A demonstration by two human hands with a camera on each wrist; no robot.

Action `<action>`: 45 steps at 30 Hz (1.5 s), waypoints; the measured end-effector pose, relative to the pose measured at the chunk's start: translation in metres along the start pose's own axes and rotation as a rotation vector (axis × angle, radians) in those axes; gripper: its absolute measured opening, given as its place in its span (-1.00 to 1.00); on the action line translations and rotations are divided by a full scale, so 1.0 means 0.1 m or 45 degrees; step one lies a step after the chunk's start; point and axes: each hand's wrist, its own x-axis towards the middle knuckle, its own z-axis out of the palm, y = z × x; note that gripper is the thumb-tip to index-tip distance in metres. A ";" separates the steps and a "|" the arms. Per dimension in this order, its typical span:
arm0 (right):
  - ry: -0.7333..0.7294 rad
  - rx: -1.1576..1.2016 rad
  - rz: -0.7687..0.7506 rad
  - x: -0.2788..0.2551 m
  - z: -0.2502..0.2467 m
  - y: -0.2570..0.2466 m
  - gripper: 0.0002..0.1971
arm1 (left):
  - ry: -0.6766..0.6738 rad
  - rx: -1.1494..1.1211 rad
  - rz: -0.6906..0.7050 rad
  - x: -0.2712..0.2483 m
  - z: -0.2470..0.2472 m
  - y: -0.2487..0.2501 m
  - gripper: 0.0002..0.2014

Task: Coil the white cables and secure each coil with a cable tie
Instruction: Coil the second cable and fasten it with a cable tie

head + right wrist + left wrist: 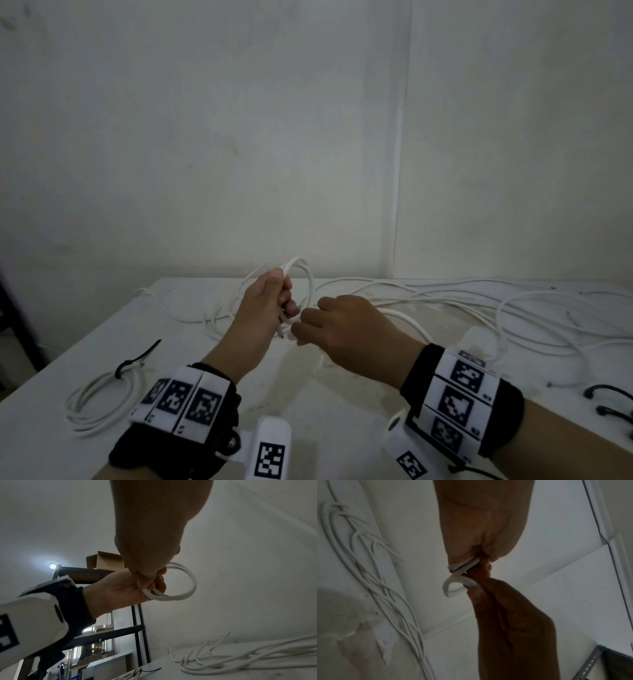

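- Your left hand [265, 308] is raised above the white tabletop [308, 387], fingers curled round a small coil of thin white round cable [301, 274], a couple of loops standing up past the knuckles.
- Your right hand [346, 329] sits just beside it, fingers bent inward at the coil's lower edge; it pinches the same white cable where it leaves the coil.
- This looks like the coiling step, with the coil only begun: its tail runs off to the right into a loose tangle of white cables [513, 308] spread over the far side of the table.
- One finished white coil, bound with a black cable tie [102, 397], lies near the left edge.
- More black cable ties [608, 399] lie at the right edge, well apart from your hands.
- The next move probably calls for drawing slack from the tangle and laying another loop into your left grip, matching loop size and avoiding snags.
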 end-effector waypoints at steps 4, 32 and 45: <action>0.045 0.028 0.039 -0.02 0.01 0.00 -0.88 | -0.070 0.036 0.016 -0.04 0.02 0.04 -0.67; 0.204 0.535 0.556 -0.30 -0.29 0.53 -0.39 | -0.453 0.167 -0.342 -0.37 0.14 0.21 -0.60; -0.111 0.647 0.810 -0.22 -0.28 0.34 -0.66 | -0.323 0.085 -0.295 -0.30 0.04 0.29 -0.64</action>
